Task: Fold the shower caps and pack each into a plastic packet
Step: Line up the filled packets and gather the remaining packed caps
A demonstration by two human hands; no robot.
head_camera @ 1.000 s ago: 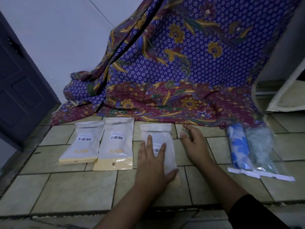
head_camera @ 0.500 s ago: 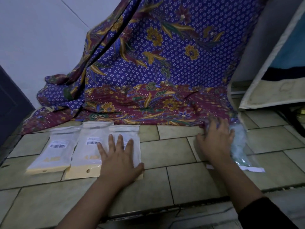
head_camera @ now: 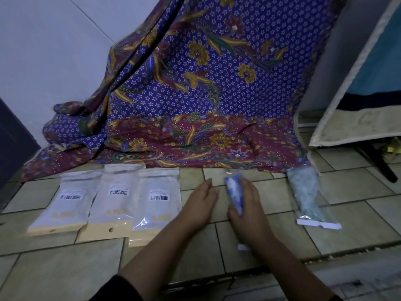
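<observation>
Three white packets with barcode labels lie side by side on the tiled floor: the left packet (head_camera: 65, 203), the middle packet (head_camera: 112, 203) and the right packet (head_camera: 157, 203). My right hand (head_camera: 247, 209) grips a clear packet holding a blue-and-white shower cap (head_camera: 234, 192), just above the floor. Its white flap shows under my wrist. My left hand (head_camera: 200, 203) lies flat on the tiles between the white packets and the blue one, fingers straight. A clear packet with a pale green cap (head_camera: 306, 196) lies to the right.
A purple and maroon batik cloth (head_camera: 195, 94) hangs down the wall and spreads onto the floor behind the packets. A framed panel (head_camera: 351, 83) leans at the right. A dark door (head_camera: 13, 137) stands at the left. The tile step edge runs near my forearms.
My left hand came off the third white packet and moved right onto bare tiles. My right hand picked up the blue cap packet and carried it left, away from the green one.
</observation>
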